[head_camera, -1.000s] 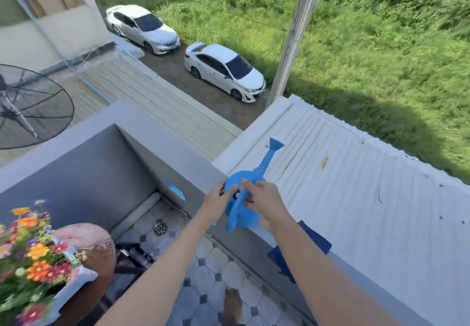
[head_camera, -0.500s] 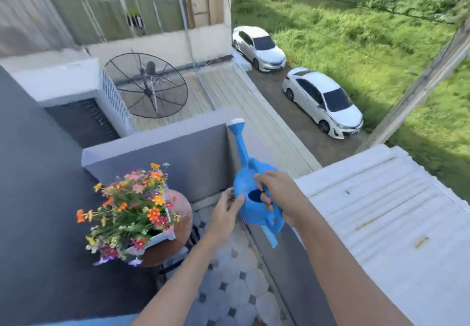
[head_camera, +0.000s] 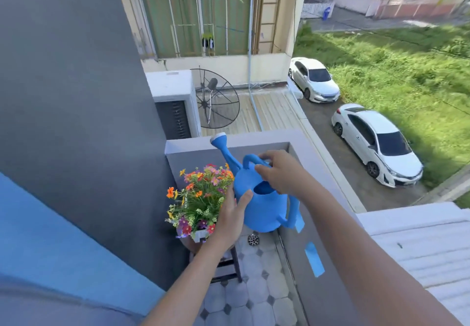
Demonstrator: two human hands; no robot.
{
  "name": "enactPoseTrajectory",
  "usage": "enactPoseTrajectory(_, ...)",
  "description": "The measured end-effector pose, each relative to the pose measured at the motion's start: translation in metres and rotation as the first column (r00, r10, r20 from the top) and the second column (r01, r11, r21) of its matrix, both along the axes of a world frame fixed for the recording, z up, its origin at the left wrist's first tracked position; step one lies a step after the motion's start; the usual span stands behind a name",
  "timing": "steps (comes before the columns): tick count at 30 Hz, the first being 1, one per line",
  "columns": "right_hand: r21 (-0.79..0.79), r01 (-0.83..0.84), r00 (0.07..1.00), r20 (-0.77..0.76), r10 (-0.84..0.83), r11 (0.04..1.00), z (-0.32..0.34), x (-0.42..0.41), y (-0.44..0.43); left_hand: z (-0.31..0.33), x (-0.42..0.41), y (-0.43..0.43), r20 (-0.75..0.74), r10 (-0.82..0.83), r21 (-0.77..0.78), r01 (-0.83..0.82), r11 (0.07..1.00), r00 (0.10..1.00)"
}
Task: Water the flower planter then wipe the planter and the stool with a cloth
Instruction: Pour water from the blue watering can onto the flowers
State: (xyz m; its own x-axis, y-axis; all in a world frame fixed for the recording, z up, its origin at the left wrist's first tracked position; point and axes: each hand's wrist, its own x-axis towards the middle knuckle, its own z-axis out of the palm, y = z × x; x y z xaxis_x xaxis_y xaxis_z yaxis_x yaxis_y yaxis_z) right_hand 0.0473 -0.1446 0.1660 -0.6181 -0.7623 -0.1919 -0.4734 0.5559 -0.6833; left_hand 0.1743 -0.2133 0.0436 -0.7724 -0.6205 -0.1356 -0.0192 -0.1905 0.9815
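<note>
A blue plastic watering can (head_camera: 262,206) hangs in the air above the balcony floor, its spout pointing up and left. My right hand (head_camera: 278,173) grips its top handle. My left hand (head_camera: 232,213) rests flat against the can's left side, fingers apart. Just left of the can stands the flower planter (head_camera: 199,198), a white box full of orange, pink and purple flowers. It sits on a round brown stool (head_camera: 195,245) with dark legs, mostly hidden by my left arm. No cloth is in view.
A grey parapet wall (head_camera: 305,249) with blue tape strips runs along the right. A dark grey house wall (head_camera: 76,122) closes the left. The tiled floor (head_camera: 251,300) has a round drain (head_camera: 253,239). Beyond lie a roof, a dish antenna and two white cars.
The view has swung left from the parapet toward the planter. The watering can has come off the parapet top and moved left, close beside the flowers, spout now upward.
</note>
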Motion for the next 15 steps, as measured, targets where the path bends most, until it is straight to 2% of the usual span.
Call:
enactPoseTrajectory(4,0.123,-0.069,0.991,-0.106,0.082,0.990,0.014,0.020,-0.019,0.004,0.016,-0.001,-0.018,-0.007,0.013,0.008,1.000,1.000)
enactPoseTrajectory(9,0.232,-0.064,0.960,-0.253,0.124,0.971,0.018,0.032,-0.037,0.010,0.033,0.004,0.017,-0.026,-0.011,0.027,1.000,1.000)
enactPoseTrajectory(15,0.336,-0.042,0.946,-0.288,0.145,0.941,0.030,0.042,-0.051,0.018,0.042,0.002,0.045,-0.098,-0.002,0.098,0.995,0.994)
